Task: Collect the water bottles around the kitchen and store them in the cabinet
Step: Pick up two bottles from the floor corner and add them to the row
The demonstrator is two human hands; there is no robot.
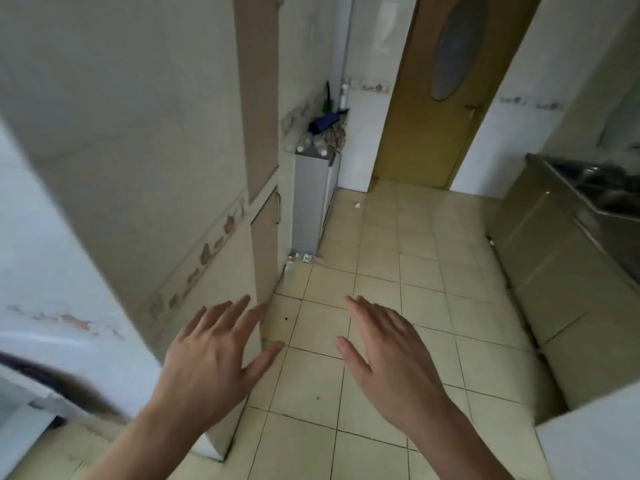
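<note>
Both hands are held out in front of the person, palms down, holding nothing. The left hand (211, 355) has its fingers straight and fanned apart, the thumb pointing toward the middle of the view. The right hand (388, 355) mirrors it, fingers straight and loosely together, thumb angled inward. The two hands are near each other but apart, above the cream tiled floor (398, 271).

Just left of the left hand stands the corner of a tiled wall (138, 168) with a band of brownish decorative tiles running along it. Beyond that corner, beige cabinet doors (265, 237) are set in the wall, one tall above and one lower with a handle on its right edge.

Farther back, against the wall, stands a narrow grey cabinet (311, 199). On its top is a cluster of clear plastic water bottles (313, 143) with white caps, lying or leaning together; the blur keeps their number unclear. Behind them rests a dark blue object and some patterned cloth. On the floor at the foot of that grey cabinet, another clear bottle (289, 268) with a white cap stands beside the wall, with small pale items just beside it.

At the back is a brown wooden door (433, 133) with an oval glass pane. Along the right side runs a steel counter (554, 258) with a sink on top.
</note>
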